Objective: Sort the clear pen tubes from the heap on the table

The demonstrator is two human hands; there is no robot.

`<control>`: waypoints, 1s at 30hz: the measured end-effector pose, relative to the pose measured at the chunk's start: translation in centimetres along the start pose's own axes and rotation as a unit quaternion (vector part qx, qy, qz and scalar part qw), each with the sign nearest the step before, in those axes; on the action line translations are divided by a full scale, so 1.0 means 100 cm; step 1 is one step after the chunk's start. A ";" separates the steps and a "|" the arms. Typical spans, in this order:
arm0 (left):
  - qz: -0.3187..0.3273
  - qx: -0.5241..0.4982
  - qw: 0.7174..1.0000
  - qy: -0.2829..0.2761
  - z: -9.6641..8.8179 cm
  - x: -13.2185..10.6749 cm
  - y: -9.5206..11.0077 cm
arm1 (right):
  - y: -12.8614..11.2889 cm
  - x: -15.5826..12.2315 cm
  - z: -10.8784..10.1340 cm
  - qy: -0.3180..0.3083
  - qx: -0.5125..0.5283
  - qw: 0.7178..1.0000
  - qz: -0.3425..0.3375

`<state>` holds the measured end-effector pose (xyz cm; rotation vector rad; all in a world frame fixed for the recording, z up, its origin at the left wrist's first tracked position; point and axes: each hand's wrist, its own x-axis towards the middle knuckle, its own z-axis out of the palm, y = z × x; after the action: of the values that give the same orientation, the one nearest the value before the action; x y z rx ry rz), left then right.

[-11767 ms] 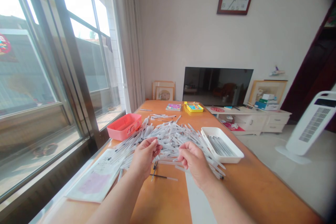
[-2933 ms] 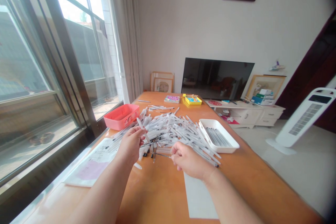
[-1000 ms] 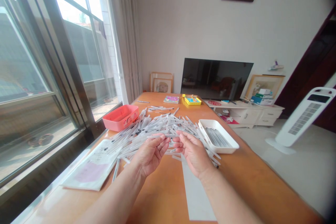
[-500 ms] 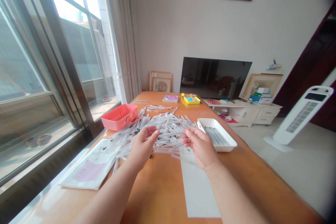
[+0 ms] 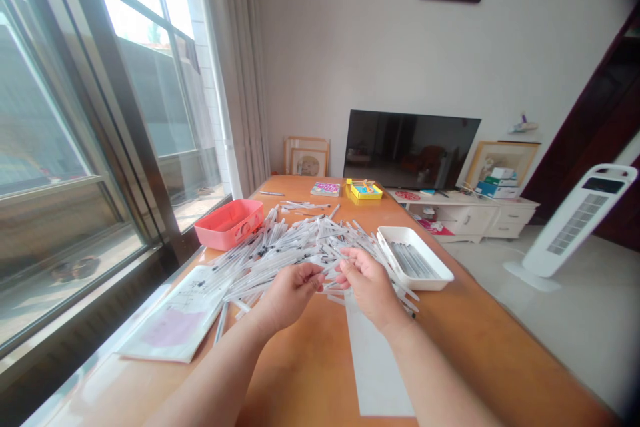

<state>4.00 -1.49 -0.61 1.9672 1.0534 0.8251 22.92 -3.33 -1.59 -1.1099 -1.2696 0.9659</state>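
Over the near edge of a heap of clear pen barrels and pens [image 5: 300, 240], my two hands are close together. My left hand [image 5: 294, 292] is closed in a pinch, thumb against fingers; what sits in it is too small to make out. My right hand [image 5: 366, 283] is closed, its thumb and fingers gripping a clear pen barrel, mostly hidden by the fingers and hard to tell from the heap behind. Below the right hand lies a white sheet of paper [image 5: 377, 367].
A white tray [image 5: 440, 275] with dark-filled pens stands at the right, a red plastic basket [image 5: 220, 235] at the left. A booklet [image 5: 165, 327] lies front left. Farther back are a colourful book [image 5: 325, 189] and a yellow box [image 5: 367, 192] on the wooden table [image 5: 300, 373].
My hands have come together, the left moving right and its fingers closing. The pen barrel that spanned the gap from my right hand is now mostly hidden between them.
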 end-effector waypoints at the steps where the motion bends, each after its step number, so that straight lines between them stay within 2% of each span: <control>1: -0.001 -0.007 1.000 -0.001 -0.001 0.000 0.000 | 0.002 0.000 0.002 -0.011 -0.013 1.000 0.000; 5: -0.016 -0.039 0.999 0.012 -0.007 0.000 0.001 | 0.010 0.000 0.007 -0.023 -0.047 0.999 -0.010; 10: -0.069 -0.105 0.986 0.107 -0.025 0.003 -0.009 | 0.020 -0.001 0.011 -0.015 -0.113 0.993 -0.032; 13: -0.093 -0.138 0.971 0.170 -0.037 0.005 -0.019 | 0.021 -0.006 0.017 -0.031 -0.208 0.974 -0.078; 17: -0.114 -0.147 0.956 0.225 -0.048 0.006 -0.027 | 0.017 -0.013 0.025 -0.067 -0.313 0.935 -0.150; 23: -0.118 -0.151 0.950 0.247 -0.053 0.006 -0.030 | 0.015 -0.020 0.036 -0.094 -0.414 0.893 -0.152; 30: -0.121 -0.176 0.943 0.255 -0.055 0.004 -0.027 | 0.002 -0.023 0.060 -0.126 -0.485 0.856 -0.128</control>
<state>-1.23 1.60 0.06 1.3189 1.3015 1.3203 16.81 -4.97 -2.44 -1.5238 -2.1699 0.2125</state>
